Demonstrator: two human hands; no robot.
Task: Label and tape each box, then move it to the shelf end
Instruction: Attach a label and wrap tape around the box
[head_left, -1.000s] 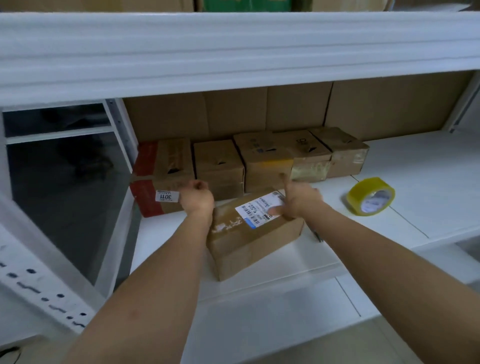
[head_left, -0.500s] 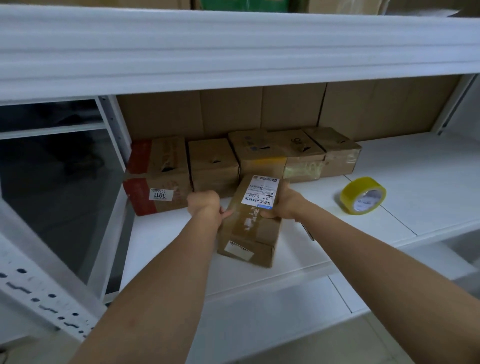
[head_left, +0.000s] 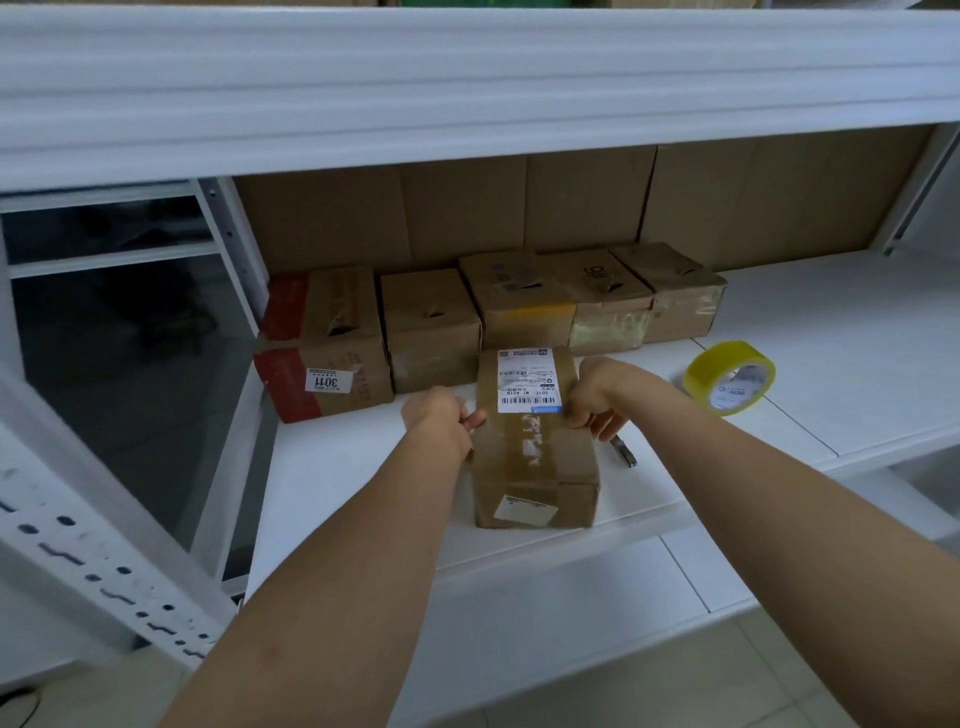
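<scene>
From your head view, you have the box (head_left: 530, 441) standing lengthwise on the white shelf (head_left: 857, 364), its far end close to the row of boxes (head_left: 493, 306) lined up against the cardboard backing. Your left hand (head_left: 441, 418) grips the box's left edge, thumb hooked over the top and fingers curled down the side. Your right hand (head_left: 592, 392) holds the right edge the same way, fingers wrapped down the side where you cannot see them fully.

The shipping label (head_left: 529, 380) is already stuck on the far half of the top face, so the labelling of this box looks done. A strip of clear tape seems to run down the middle of the top, over some white scuffing, but the glare and blur make it hard to say whether the seam is properly sealed. A smaller white sticker (head_left: 524, 508) sits on the near face.

The yellow tape roll (head_left: 730, 376) lies on the shelf off to your right, well apart from the box, and a small dark tool (head_left: 623, 451), perhaps a cutter, rests just beside the box's right side under your wrist.

Five boxes are already in the back row, reaching the left shelf end by the upright post (head_left: 234, 249). If the tape is sound, what remains for this box is the move into place with the others.
</scene>
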